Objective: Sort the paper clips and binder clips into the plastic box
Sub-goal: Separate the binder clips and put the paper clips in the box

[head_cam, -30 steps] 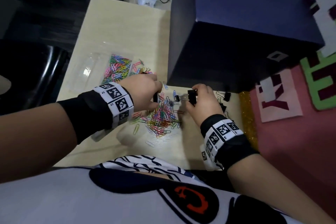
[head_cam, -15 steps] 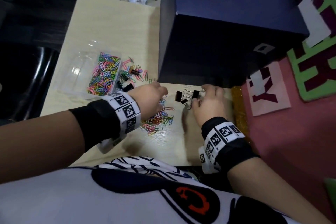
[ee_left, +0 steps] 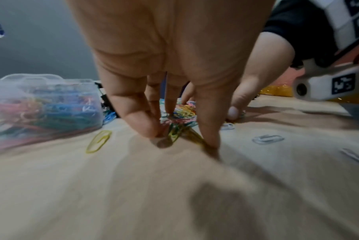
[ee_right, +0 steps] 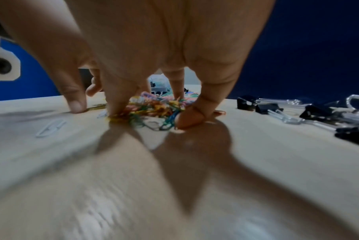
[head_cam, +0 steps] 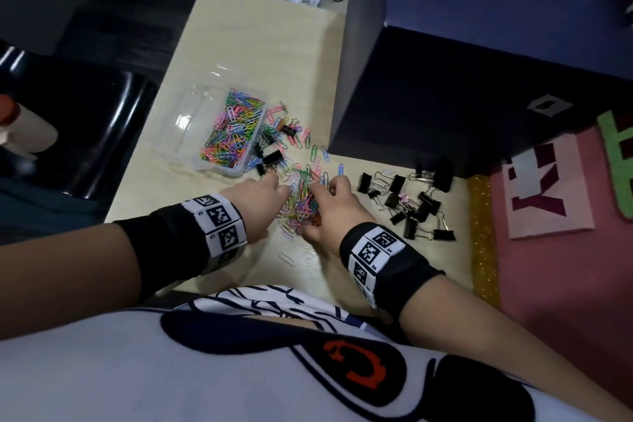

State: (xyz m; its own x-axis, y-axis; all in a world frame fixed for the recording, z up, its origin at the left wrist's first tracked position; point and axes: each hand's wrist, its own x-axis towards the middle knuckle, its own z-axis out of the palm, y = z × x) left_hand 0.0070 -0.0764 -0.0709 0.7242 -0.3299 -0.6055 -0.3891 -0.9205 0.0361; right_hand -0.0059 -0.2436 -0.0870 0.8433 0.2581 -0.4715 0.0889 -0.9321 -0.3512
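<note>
- Head view, far left: a dark chair sits beside my pale wooden table.
- Next on the table is the clear plastic box; one compartment is heaped with coloured paper clips, while the compartment to its left looks bare.
- Just right of the box lie a few loose paper clips mixed with black binder clips, one of them touching the box's corner.
- My left hand reaches down beside the box, fingers pointing downward with the tips on the table at the left edge of a pile of coloured clips. The left wrist view shows those fingers spread a little, pressing against the pile; I cannot tell whether any clip is actually pinched.
- A yellow clip lies alone on the table between the box and my left fingertips.
- My right hand meets the same pile from the other side; in the right wrist view its fingers are spread apart with the tips planted on the table, caging the pile, thumb resting off to the side.
- A white clip lies near my wrists.
- Right of my right hand, a cluster of black binder clips with silver handles is scattered on the table, apart from the box.
- Behind them stands a big dark blue box.
</note>
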